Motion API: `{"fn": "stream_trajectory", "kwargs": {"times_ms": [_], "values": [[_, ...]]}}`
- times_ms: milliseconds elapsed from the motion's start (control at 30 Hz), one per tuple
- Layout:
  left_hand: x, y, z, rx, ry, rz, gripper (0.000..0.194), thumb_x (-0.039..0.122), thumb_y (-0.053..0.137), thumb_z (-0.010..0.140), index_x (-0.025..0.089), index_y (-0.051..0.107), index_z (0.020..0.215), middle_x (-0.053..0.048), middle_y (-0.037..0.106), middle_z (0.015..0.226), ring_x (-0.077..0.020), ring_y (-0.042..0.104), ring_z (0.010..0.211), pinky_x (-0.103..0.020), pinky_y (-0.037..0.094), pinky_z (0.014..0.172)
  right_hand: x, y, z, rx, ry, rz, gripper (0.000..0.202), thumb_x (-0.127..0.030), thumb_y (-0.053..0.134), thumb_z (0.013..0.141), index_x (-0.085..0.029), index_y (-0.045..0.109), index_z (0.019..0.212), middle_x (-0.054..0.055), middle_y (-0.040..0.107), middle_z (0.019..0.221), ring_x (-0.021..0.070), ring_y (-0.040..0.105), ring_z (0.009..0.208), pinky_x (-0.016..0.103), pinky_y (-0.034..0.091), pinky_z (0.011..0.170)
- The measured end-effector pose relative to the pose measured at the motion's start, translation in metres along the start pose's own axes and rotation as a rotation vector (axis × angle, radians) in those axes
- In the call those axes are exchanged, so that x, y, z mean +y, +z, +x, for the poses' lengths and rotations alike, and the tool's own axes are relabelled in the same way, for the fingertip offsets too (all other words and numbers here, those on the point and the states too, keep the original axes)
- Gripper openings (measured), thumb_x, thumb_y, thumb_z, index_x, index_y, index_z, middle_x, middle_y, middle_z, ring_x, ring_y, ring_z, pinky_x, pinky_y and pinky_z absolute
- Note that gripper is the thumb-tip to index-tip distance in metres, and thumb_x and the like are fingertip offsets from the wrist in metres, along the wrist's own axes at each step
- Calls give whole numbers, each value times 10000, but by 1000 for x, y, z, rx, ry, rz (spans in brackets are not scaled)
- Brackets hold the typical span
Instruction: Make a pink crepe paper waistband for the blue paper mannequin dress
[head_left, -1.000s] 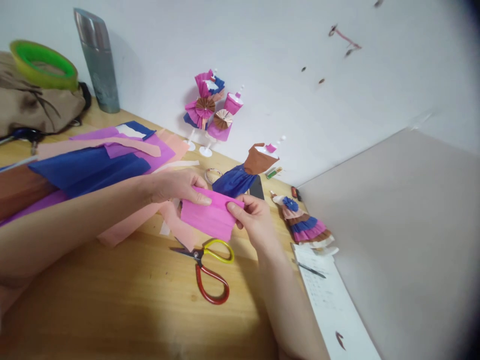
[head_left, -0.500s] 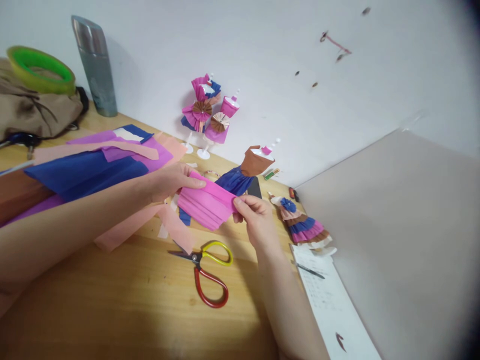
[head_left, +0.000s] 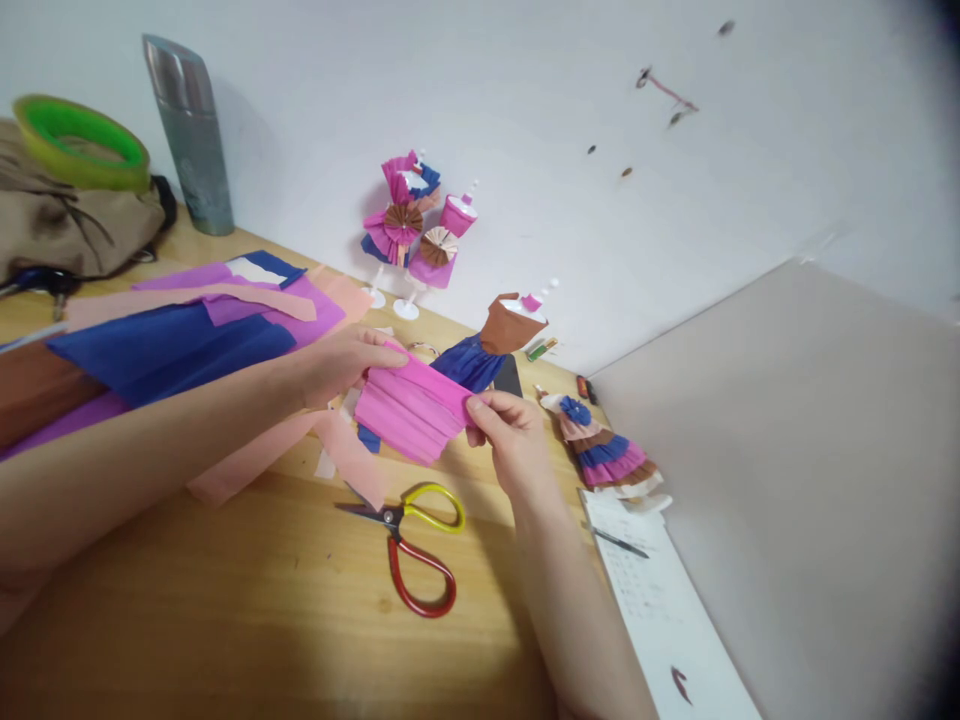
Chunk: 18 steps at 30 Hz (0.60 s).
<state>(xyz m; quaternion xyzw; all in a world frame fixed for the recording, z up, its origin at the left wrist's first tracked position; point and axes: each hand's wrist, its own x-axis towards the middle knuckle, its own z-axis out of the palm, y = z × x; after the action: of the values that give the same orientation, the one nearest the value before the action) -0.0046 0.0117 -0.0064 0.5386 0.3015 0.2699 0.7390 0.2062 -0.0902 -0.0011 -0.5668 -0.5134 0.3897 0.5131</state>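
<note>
A piece of pink crepe paper (head_left: 412,405) is stretched between my hands above the table, its upper edge folded over and its body lightly pleated. My left hand (head_left: 352,360) pinches its upper left corner. At the right end, my right hand (head_left: 510,430) grips it between thumb and fingers. Just behind the paper stands a small dress form (head_left: 514,325) with a brown top and a blue skirt, partly hidden. Below my hands lie open scissors (head_left: 405,530) with one yellow and one red handle. A peach paper strip (head_left: 345,455) touches their blades.
Stacked crepe paper sheets (head_left: 180,340) cover the left side, near a steel bottle (head_left: 191,140) and a tape roll (head_left: 82,140) on a brown bag (head_left: 75,225). Two dressed forms (head_left: 405,215) stand by the wall. A layered paper dress (head_left: 604,445) and a written sheet (head_left: 637,560) lie right.
The pink paper's lower edge has shifted slightly and its pleats look a little more spread. Both hands keep their hold in nearly the same place.
</note>
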Motion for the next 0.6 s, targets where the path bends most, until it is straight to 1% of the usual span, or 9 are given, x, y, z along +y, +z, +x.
{"fn": "stream_trajectory", "kwargs": {"times_ms": [67, 133, 233, 300, 400, 500, 600], "values": [[0, 1, 0, 8, 22, -14, 183, 294, 765, 725, 124, 809, 777, -91, 793, 756, -168, 713, 648, -245, 545, 629, -1, 0, -1, -13, -6, -23, 331, -427, 763, 718, -192, 613, 538, -34, 508, 466, 98, 409, 457, 247, 324, 486], [-2, 3, 1, -15, 47, -22, 172, 286, 750, 740, 134, 812, 790, -85, 796, 766, -177, 727, 689, -254, 558, 672, -1, 1, -1, -31, -1, -28, 328, -444, 771, 713, -192, 625, 564, -32, 520, 477, 103, 418, 467, 248, 333, 490], [-4, 5, 1, -42, 73, 14, 209, 319, 750, 767, 135, 819, 836, -96, 800, 789, -197, 742, 729, -279, 572, 711, -1, 2, -1, -33, 14, -40, 320, -463, 784, 703, -191, 646, 605, -29, 545, 504, 106, 429, 487, 248, 341, 498], [-6, 5, 1, -42, 79, 30, 248, 359, 752, 781, 127, 817, 844, -109, 801, 800, -198, 742, 719, -282, 572, 705, 0, 2, -1, -27, 10, -60, 336, -466, 783, 703, -194, 628, 581, -35, 527, 486, 99, 405, 477, 247, 328, 494], [-7, 5, 0, -37, 67, 9, 283, 398, 756, 788, 126, 814, 841, -116, 804, 825, -198, 746, 723, -278, 573, 698, 1, 1, 0, -37, -11, -66, 380, -479, 773, 709, -199, 588, 530, -42, 496, 454, 91, 375, 454, 248, 309, 487], [-6, 5, 0, -24, 44, -11, 273, 390, 764, 789, 124, 811, 829, -117, 805, 834, -196, 744, 712, -276, 569, 676, 0, 0, 0, -40, -25, -76, 422, -506, 754, 736, -203, 568, 511, -39, 489, 445, 97, 387, 455, 252, 321, 491], [-5, 5, -2, -44, 39, -20, 275, 392, 761, 801, 123, 810, 831, -119, 804, 839, -193, 743, 710, -283, 572, 690, 1, 0, 1, -22, -20, -65, 465, -558, 758, 734, -204, 559, 507, -34, 494, 445, 102, 398, 454, 253, 327, 482]]}}
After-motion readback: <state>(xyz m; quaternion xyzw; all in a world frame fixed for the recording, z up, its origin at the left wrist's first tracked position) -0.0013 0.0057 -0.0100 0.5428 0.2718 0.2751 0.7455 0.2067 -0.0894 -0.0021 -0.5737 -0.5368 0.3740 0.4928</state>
